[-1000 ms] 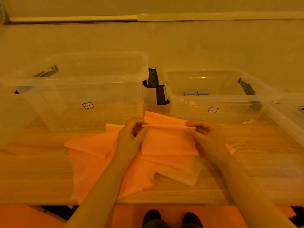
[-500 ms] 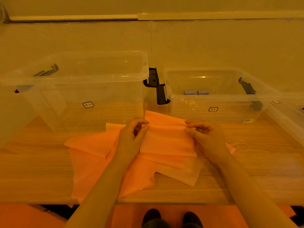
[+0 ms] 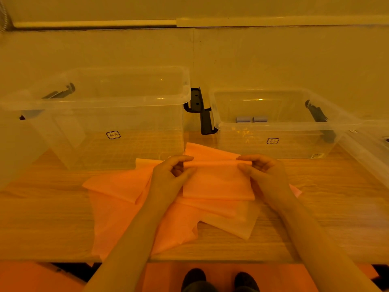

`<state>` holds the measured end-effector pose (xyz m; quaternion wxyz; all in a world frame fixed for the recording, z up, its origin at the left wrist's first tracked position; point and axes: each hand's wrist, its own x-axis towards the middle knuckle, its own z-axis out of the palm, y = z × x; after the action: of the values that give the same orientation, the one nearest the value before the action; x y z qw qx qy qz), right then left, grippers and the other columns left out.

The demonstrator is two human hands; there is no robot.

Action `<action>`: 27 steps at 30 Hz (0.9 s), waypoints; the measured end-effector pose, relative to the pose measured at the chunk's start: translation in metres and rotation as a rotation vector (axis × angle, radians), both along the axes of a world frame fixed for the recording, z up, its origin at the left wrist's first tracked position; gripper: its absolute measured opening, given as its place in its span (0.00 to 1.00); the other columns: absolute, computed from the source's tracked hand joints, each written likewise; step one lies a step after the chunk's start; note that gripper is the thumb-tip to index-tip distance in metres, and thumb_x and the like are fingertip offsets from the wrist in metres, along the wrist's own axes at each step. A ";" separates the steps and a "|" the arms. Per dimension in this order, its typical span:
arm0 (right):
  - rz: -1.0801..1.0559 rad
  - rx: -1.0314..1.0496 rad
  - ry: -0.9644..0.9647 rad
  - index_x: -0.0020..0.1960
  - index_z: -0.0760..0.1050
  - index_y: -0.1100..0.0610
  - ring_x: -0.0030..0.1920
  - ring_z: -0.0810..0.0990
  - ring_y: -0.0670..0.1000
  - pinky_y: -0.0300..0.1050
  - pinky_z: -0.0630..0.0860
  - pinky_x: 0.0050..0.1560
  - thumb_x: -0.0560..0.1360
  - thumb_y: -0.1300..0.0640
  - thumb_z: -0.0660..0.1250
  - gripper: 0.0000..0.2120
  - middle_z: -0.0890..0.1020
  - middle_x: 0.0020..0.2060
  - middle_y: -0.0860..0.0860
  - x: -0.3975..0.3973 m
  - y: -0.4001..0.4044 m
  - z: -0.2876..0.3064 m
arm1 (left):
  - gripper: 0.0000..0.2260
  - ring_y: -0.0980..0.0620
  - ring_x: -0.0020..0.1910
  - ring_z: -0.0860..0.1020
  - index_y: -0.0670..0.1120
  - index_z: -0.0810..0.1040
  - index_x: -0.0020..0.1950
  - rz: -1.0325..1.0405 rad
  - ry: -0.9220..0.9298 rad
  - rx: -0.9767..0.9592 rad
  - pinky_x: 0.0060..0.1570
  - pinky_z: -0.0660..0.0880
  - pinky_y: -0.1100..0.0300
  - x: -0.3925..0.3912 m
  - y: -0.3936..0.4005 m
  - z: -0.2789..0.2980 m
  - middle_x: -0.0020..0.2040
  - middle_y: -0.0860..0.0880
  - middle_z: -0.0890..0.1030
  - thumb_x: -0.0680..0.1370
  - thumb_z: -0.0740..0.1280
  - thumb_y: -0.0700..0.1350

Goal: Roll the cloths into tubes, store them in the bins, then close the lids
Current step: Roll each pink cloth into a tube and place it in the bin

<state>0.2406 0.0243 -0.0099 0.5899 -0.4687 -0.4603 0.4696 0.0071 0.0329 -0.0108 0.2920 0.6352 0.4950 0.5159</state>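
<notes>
Both hands have barely shifted since half a second ago; the rolled edge looks slightly tighter. Left hand (image 3: 168, 175) and right hand (image 3: 265, 175) pinch opposite ends of the top cloth (image 3: 217, 182), which spans between them on the orange pile (image 3: 126, 207) on the table (image 3: 42, 218), just before two open bins (image 3: 105, 123) (image 3: 273, 131).

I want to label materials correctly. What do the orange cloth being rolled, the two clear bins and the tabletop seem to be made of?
The thin orange cloth looks like soft matte fabric, perhaps non-woven: it creases sharply and lies limp. The large clear bin and the smaller clear bin look like glossy transparent plastic, showing highlights and their contents. The light tabletop shows wood grain; solid wood or laminate, I cannot tell.
</notes>
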 end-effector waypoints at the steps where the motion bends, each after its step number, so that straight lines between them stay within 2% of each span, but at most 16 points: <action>1: -0.008 0.006 0.003 0.49 0.81 0.57 0.45 0.84 0.49 0.43 0.81 0.43 0.72 0.66 0.70 0.08 0.86 0.43 0.51 -0.001 0.000 0.000 | 0.13 0.62 0.38 0.73 0.57 0.80 0.50 -0.002 0.000 -0.006 0.38 0.72 0.70 0.000 0.000 0.000 0.43 0.55 0.79 0.73 0.73 0.39; 5: -0.046 0.018 -0.049 0.46 0.82 0.55 0.44 0.83 0.51 0.46 0.79 0.43 0.72 0.62 0.71 0.05 0.85 0.40 0.52 -0.001 -0.001 0.001 | 0.07 0.54 0.43 0.77 0.51 0.82 0.51 -0.013 0.013 -0.011 0.43 0.74 0.61 0.000 0.002 -0.001 0.45 0.53 0.81 0.75 0.71 0.41; 7: -0.049 0.019 -0.045 0.45 0.82 0.55 0.43 0.83 0.51 0.47 0.79 0.43 0.72 0.62 0.71 0.04 0.85 0.39 0.51 -0.001 -0.001 0.001 | 0.08 0.53 0.44 0.77 0.52 0.81 0.51 -0.010 0.018 -0.003 0.44 0.75 0.60 0.000 0.002 -0.002 0.46 0.53 0.81 0.75 0.71 0.42; 11: -0.066 0.024 -0.036 0.46 0.81 0.53 0.42 0.83 0.51 0.46 0.80 0.39 0.70 0.62 0.73 0.07 0.85 0.39 0.50 -0.002 -0.002 0.002 | 0.14 0.58 0.38 0.74 0.59 0.77 0.51 -0.016 -0.015 0.037 0.37 0.71 0.66 -0.001 0.001 -0.001 0.40 0.52 0.77 0.75 0.70 0.40; 15: -0.030 0.026 0.010 0.48 0.80 0.55 0.47 0.84 0.51 0.45 0.82 0.42 0.69 0.67 0.73 0.11 0.86 0.45 0.51 -0.002 -0.003 0.004 | 0.11 0.58 0.35 0.72 0.58 0.76 0.48 -0.001 0.002 0.032 0.34 0.68 0.69 0.000 0.001 0.001 0.36 0.53 0.74 0.76 0.69 0.41; 19: -0.034 0.012 0.020 0.48 0.81 0.55 0.48 0.84 0.54 0.49 0.82 0.47 0.69 0.66 0.73 0.10 0.86 0.45 0.53 -0.002 -0.003 0.004 | 0.10 0.58 0.37 0.73 0.57 0.76 0.45 -0.004 -0.009 0.036 0.36 0.69 0.69 0.001 0.000 0.002 0.38 0.54 0.76 0.76 0.69 0.41; 22: -0.054 0.010 -0.012 0.47 0.81 0.53 0.48 0.84 0.55 0.51 0.81 0.46 0.69 0.64 0.73 0.09 0.85 0.44 0.53 -0.002 -0.002 0.003 | 0.10 0.61 0.39 0.74 0.58 0.76 0.46 0.008 0.001 0.046 0.38 0.71 0.71 0.001 -0.001 0.003 0.41 0.55 0.77 0.76 0.70 0.42; 27: -0.079 0.028 -0.057 0.46 0.80 0.52 0.45 0.84 0.54 0.56 0.80 0.47 0.71 0.62 0.72 0.07 0.85 0.41 0.53 -0.003 -0.002 0.003 | 0.16 0.62 0.42 0.75 0.60 0.76 0.51 0.002 0.002 0.063 0.41 0.72 0.69 -0.001 0.000 0.000 0.48 0.56 0.78 0.73 0.72 0.39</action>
<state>0.2372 0.0223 -0.0071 0.6010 -0.4914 -0.4646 0.4261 0.0062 0.0325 -0.0111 0.2708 0.6441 0.4793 0.5312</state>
